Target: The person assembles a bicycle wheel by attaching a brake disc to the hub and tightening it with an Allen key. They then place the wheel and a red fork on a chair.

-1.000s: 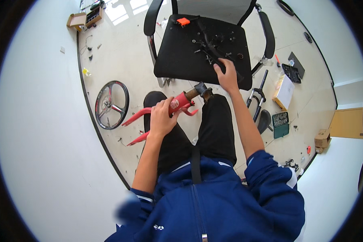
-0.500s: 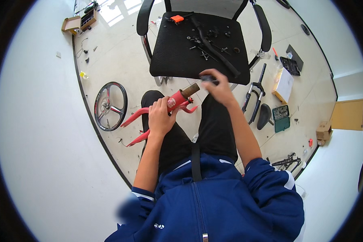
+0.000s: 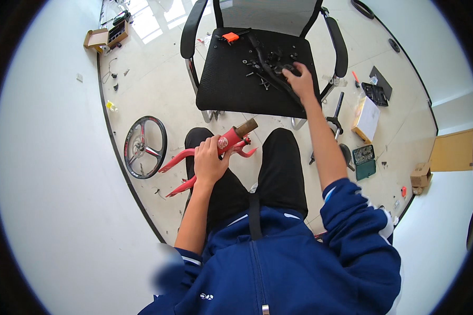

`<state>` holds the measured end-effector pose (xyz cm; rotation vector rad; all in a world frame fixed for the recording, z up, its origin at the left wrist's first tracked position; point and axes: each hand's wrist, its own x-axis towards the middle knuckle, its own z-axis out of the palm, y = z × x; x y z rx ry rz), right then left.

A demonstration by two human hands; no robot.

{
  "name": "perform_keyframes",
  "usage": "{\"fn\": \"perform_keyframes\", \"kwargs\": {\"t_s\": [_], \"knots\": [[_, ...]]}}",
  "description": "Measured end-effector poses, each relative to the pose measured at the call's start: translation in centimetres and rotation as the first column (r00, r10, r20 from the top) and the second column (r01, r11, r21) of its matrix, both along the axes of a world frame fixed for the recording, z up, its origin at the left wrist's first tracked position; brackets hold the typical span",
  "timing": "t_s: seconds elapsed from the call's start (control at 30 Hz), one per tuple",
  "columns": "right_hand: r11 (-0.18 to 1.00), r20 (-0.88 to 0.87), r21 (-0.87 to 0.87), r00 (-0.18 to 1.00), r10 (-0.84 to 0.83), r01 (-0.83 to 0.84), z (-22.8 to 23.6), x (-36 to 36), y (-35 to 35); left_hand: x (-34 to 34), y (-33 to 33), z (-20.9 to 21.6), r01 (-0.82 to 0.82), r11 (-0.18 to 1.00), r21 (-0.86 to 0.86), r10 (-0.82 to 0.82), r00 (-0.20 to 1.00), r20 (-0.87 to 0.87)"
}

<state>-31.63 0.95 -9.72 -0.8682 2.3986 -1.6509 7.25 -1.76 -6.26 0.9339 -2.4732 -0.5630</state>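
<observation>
My left hand [image 3: 209, 157] is closed around a red bicycle frame piece [image 3: 186, 153], which lies across my left thigh. From the upper end of its tube juts a brownish metal tube [image 3: 246, 127]. My right hand [image 3: 300, 83] reaches out over the seat of a black chair [image 3: 223, 86], its fingers curled on a small black part [image 3: 287, 69] whose exact kind I cannot make out. Beside that hand a long black bar [image 3: 265, 62] lies slantwise on the seat, among loose bolts and small fittings [image 3: 263, 81]. An orange item [image 3: 230, 37] sits toward the seat's back left.
A three-spoke wheel [image 3: 145, 147] rests on the floor at left. To the right are a suspension fork [image 3: 336, 118], a black saddle [image 3: 345, 155], a green case [image 3: 365, 168], a white-topped box [image 3: 367, 119] and a black tool case [image 3: 374, 94]. Chair armrests [image 3: 337, 47] flank the seat.
My right hand has moved forward from beside the red frame piece to the chair seat, carrying the black part. My left hand keeps its grip almost unmoved.
</observation>
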Motion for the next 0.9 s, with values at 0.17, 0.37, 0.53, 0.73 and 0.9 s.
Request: {"fn": "perform_keyframes", "kwargs": {"t_s": [0.17,0.37,0.53,0.73,0.9], "knots": [[0.946,0.178,-0.044,0.929,0.324,-0.321,-0.2,12.6,3.7,0.5,-0.1,-0.2,0.013,1.0,0.022,-0.013,1.0,-0.002],[0.783,-0.51,0.245,0.61,0.606,-0.572,7.5,22.8,3.4,2.1,-0.9,-0.9,0.079,0.996,0.03,-0.077,0.994,-0.077],[0.264,-0.187,0.891,0.233,0.954,-0.368,7.2,24.7,-0.5,4.9,-1.6,-0.9,-0.125,0.989,-0.08,0.139,0.969,0.202],[0.263,-0.233,0.906,0.129,0.964,-0.333,3.7,27.0,-2.1,5.8,-1.6,-2.6,-0.14,0.99,-0.008,0.139,0.972,0.189],[0.244,-0.19,0.851,0.16,0.969,-0.466,5.4,22.5,-0.1,6.5,-1.6,-2.5,-0.161,0.987,0.027,0.152,0.965,0.216]]}}
